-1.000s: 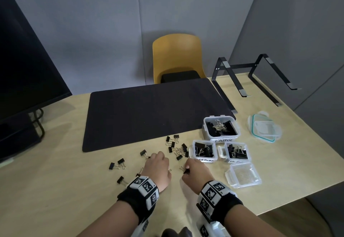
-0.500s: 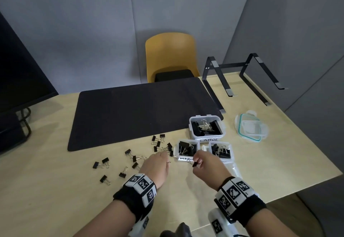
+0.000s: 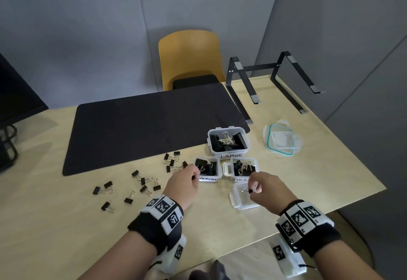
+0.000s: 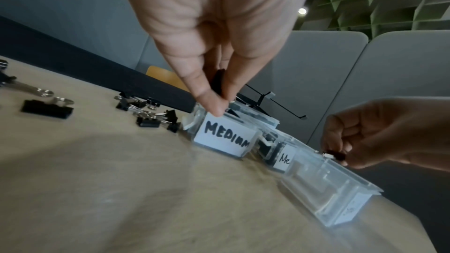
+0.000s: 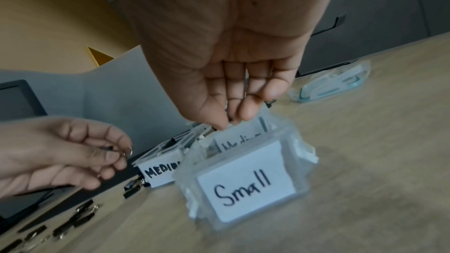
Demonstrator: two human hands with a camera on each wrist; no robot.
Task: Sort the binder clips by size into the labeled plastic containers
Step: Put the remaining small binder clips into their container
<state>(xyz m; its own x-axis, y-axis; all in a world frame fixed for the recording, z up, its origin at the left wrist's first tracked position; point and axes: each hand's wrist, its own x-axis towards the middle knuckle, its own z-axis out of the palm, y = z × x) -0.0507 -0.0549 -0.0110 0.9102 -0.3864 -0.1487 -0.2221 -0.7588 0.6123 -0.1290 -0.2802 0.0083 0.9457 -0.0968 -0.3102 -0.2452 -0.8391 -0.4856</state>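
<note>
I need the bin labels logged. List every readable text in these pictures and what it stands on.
"LARGE": big container.
"MEDIUM", last letter cut off: left small container.
"Medium", partly hidden: second small container.
"Small": clear container.
Wristband patterns: coded squares, no readable words.

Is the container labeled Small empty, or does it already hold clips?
Apparently empty: the Small container shows only clear plastic inside in the head view, while the right hand holds a small clip over it.
</note>
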